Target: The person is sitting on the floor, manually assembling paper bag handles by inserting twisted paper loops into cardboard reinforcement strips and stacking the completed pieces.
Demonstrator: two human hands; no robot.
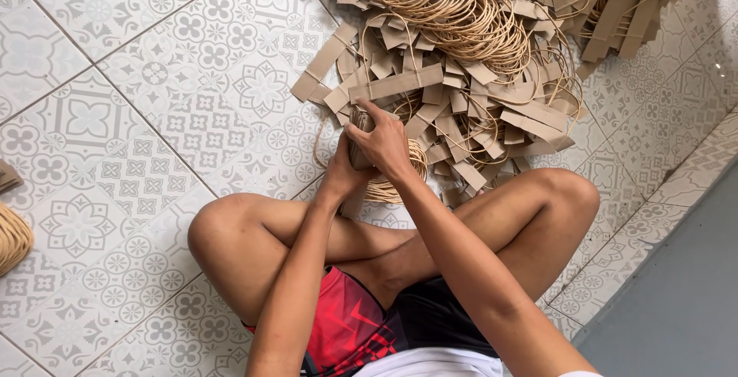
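The person sits cross-legged on a patterned grey-and-white tile floor (138, 116); both knees are spread outward and both forearms extend forward between them.

Hands: the right hand (382, 145) lies uppermost, fingers curled and closed over the top of a small stack of brown card strips (360, 120); the left hand (347, 171) sits beneath and slightly behind it, wrapped against the lower part of the same stack, and is largely covered by the right hand, so its finger positions cannot be read in full; both hands are closed on the stack, with no gap visible between palm and card.

Held item: the stack stands roughly on end, just in front of the crossed shins, at the near edge of the pile; loops of tan twisted cord (400, 181) hang from it below the hands and rest near the floor.

Surroundings: a large loose pile of paper-bag handles (477, 62) lies directly ahead of the hands and spreads toward the upper right; each piece is a flat brown card strip with a cord loop attached; the strips lie at mixed angles and overlap; a dense bundle of cord loops (453, 8) sits in the upper middle of the pile.

At the left edge, well apart from the hands, another bundle of tan cord (11, 239) is partly in view; a plain grey surface (676, 300) borders the tiles at lower right.
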